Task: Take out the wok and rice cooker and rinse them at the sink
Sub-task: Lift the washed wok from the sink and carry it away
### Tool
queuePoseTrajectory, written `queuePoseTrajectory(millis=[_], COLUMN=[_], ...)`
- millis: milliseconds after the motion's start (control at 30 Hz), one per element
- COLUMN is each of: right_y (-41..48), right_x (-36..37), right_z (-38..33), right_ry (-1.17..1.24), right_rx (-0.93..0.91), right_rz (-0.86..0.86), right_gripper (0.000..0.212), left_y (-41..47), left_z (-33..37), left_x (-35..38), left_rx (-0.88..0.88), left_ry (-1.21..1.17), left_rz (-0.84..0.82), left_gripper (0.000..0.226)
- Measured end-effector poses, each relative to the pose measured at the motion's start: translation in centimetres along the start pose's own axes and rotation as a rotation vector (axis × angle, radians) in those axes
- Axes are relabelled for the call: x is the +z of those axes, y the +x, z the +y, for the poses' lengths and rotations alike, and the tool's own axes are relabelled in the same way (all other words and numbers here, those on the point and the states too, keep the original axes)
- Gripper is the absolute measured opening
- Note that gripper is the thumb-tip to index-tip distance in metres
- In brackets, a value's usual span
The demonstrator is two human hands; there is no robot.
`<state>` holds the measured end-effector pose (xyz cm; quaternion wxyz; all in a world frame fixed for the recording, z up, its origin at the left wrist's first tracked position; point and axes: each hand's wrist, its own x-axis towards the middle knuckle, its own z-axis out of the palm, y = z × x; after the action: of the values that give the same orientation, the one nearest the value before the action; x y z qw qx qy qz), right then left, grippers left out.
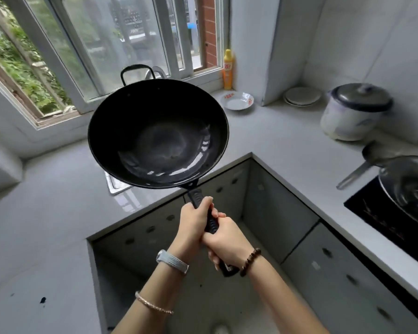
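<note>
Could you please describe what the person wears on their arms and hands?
No sleeves show. The left hand has a grey wristband at its wrist and a thin pinkish bracelet farther up the forearm. The right hand has a dark brown bead bracelet at its wrist.

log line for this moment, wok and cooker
wok: empty, held over sink | hands: left hand and right hand grip its handle | rice cooker: lidded, on counter

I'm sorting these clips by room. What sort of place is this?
Most likely a home kitchen: a rice cooker stands on the grey counter, a black cooktop is set in at the right, and a wok is held up.
</note>
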<state>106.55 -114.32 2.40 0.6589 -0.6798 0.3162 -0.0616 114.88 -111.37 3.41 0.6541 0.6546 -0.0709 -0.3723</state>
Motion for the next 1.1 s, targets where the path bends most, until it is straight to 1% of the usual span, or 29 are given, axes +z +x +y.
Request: queuePoseTrajectory(millis=[167,467,600,667,867,1100], right_y=[-3.2,-12.6,-17.9,-20.3,-26.5,-31.4], right_x=[-4.3,-12.3,-15.5,-16.8,-18.9,-19.0], right_z=[1.6,5.2,6.7,7.7,10.6,12.8], right_ry=[0.046,0.114,0.139,0.159,0.262,0.373], right_rx=[0.037,0.111,0.13,0.146,0.197,0.203], right_rz=[0.157,0.459,0.586,0.653,0.83,1.024], right_gripper=[0.006,0.012,0.005,0.007,0.013,0.013], left_y=[-1.8,-8.4,-12.5,-14.5,-20.1,-24.5], left_z=[-1.3,-5.3,-7.4,-8.5,-11.5,-14.1], left_x=[5.5,16.5,21.1,23.2,27.5,30.0], left_rx=[-0.009,-0.039,-0.075,-0.1,-0.158,-0.202], left_ry=[0.084,0.209,0.238,0.251,0.315,0.434], left_rz=[-0.151,-0.429,-0.561,-0.624,-0.809,-1.017], left_gripper=[0.039,0.037,0.033,0.033,0.025,0.025])
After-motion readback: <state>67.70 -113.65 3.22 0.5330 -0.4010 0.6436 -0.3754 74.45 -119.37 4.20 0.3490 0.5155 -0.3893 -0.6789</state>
